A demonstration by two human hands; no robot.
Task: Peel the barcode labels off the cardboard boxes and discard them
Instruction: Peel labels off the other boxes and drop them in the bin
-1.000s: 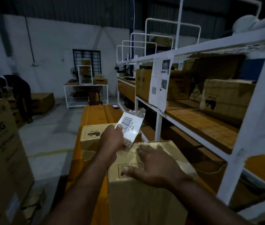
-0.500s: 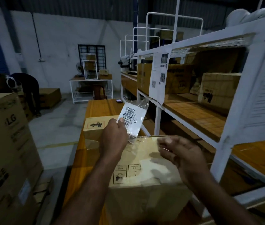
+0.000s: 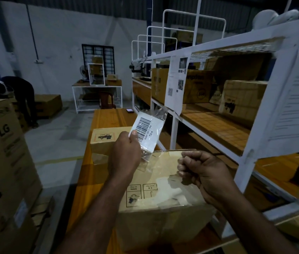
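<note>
Above table (image 3: 108, 116), left hand (image 3: 124, 154) pinches label (image 3: 146, 132) (peeled).

White shelving rack (image 3: 174, 125) right; phone (image 3: 130, 110) on orange table (image 3: 108, 117).

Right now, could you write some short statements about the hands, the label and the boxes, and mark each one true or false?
1. The left hand holds the barcode label lifted above the near box. True.
2. The right hand lies flat and open on the box. False: its fingers are curled, at the clear tape.
3. The small box stands behind the near one. True.
4. The label is stuck flat on the box top. False: it is raised in the air.
</note>
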